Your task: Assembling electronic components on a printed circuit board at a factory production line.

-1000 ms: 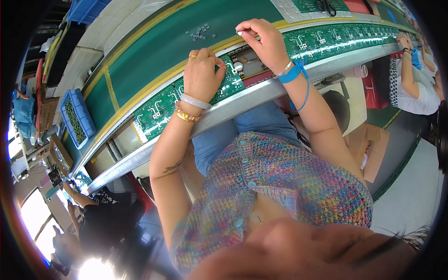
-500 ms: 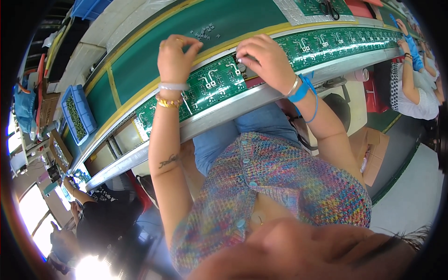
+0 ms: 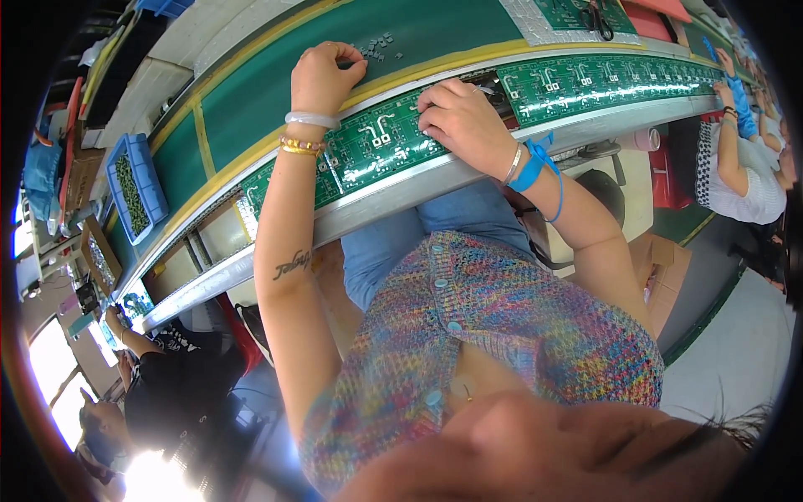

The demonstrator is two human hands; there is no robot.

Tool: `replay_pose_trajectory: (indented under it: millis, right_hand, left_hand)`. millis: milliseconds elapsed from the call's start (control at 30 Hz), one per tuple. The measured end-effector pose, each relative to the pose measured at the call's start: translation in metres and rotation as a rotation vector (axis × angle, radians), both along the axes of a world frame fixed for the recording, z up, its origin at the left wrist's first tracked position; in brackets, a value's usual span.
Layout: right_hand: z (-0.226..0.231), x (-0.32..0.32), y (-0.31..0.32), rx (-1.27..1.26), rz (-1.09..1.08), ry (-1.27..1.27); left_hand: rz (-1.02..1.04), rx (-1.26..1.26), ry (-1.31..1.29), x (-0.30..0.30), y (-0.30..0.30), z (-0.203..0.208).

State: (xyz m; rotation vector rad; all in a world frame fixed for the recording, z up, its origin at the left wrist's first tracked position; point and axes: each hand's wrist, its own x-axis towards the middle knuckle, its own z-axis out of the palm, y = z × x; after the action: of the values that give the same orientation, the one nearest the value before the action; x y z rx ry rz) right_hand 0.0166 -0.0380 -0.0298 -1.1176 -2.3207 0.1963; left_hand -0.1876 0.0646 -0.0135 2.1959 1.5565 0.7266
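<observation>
My left hand (image 3: 320, 77) is over the green work surface (image 3: 251, 92), just left of a scatter of small grey parts (image 3: 383, 43). Its thumb and fingertips are drawn together in a pinch, and whatever lies between them is too small to make out. My right hand (image 3: 465, 121) rests palm down at the right end of a green circuit board (image 3: 376, 138) lying in the metal rail. Its bent fingers touch the board, covering that end. What they hold, if anything, is hidden under them.
More green circuit boards (image 3: 602, 84) run rightward along the rail (image 3: 585, 125). Scissors (image 3: 597, 21) lie at the back. A blue bin (image 3: 136, 188) of small dark green parts stands at left. Co-workers sit at both sides, one in a white top (image 3: 740, 180).
My left hand has moved slightly up, nearer the grey parts. The right hand has come down and left over the board's end, and more of the gap beside that board shows.
</observation>
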Motion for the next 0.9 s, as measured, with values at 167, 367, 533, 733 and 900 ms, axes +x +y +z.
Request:
replay_pose_trajectory:
  millis: [167,367,533,733,900]
  right_hand:
    - [-0.001,-0.002,0.0,-0.001,-0.002,-0.013]
    - [0.015,0.003,0.013,-0.035,-0.002,0.014]
    - [0.005,-0.002,0.072,0.128,-0.235,0.07]
    - [-0.011,-0.016,0.082,0.062,-0.247,0.08]
    - [-0.01,-0.015,0.08,0.021,-0.227,0.172]
  left_hand:
    - [-0.021,-0.057,-0.143,-0.001,-0.026,0.015]
    - [-0.099,-0.143,-0.273,-0.011,-0.054,0.004]
    - [-0.087,-0.288,-0.284,-0.006,-0.068,-0.001]
    - [-0.208,-0.038,-0.145,-0.003,-0.074,-0.014]
    - [-0.215,0.017,-0.058,0.0,-0.076,-0.012]
